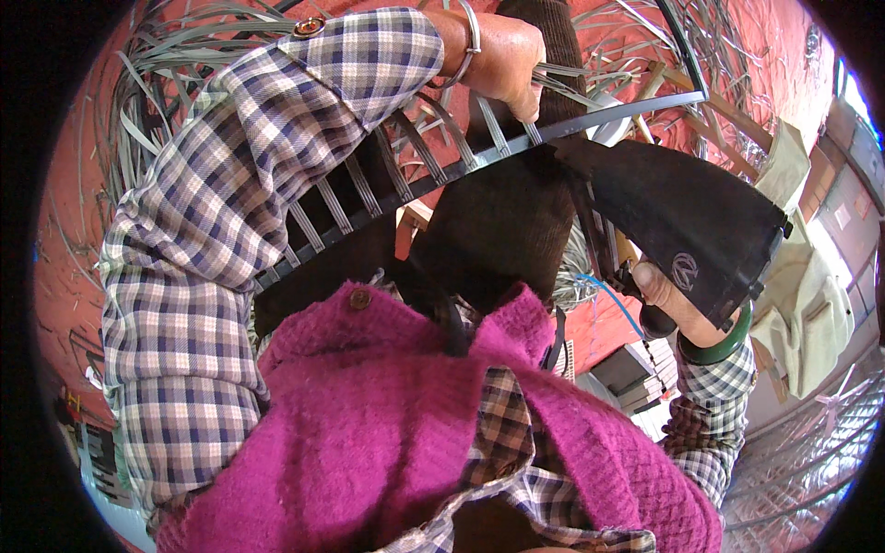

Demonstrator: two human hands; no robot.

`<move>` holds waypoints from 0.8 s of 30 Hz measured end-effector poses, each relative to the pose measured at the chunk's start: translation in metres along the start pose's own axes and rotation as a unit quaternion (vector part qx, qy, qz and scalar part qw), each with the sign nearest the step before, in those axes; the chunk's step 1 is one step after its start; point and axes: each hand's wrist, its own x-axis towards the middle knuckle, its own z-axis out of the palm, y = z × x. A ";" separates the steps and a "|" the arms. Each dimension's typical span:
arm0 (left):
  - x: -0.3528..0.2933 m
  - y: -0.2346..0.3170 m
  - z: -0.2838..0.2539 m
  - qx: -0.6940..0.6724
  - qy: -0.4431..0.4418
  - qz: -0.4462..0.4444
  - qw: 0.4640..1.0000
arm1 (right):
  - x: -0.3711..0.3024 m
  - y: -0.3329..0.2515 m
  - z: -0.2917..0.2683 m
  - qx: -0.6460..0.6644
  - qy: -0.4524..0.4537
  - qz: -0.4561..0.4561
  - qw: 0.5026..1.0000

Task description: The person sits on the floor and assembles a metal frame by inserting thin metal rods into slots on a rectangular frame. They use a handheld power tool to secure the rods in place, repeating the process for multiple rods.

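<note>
Red floor (69, 230), two hands (505, 57) (671, 300), one tool (678, 217), one frame (475, 162)

Right hand (678, 302): most fingers lay hidden by the black, curved plastic tool (678, 207) | grey metal slatted frame (472, 160): ran past top edge

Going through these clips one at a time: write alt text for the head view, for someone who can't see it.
A person's right hand grips a black tool, its tip close to a gray metal frame lined with straps, while the left hand appears to pinch gray strips there. More strips litter the red floor.
</note>
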 end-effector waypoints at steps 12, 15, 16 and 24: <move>-0.013 0.004 -0.002 -0.029 -0.008 0.030 0.999 | 0.011 0.009 0.005 -0.104 -0.008 -0.145 0.984; -0.015 0.007 -0.001 -0.024 0.003 0.003 1.000 | 0.012 0.010 0.004 -0.174 -0.009 -0.240 0.955; -0.016 0.008 0.000 -0.029 0.004 0.002 1.000 | 0.013 0.010 0.004 -0.179 -0.008 -0.252 0.951; -0.018 0.005 0.005 -0.030 0.001 -0.005 1.000 | 0.012 0.008 0.006 -0.112 -0.023 -0.150 0.982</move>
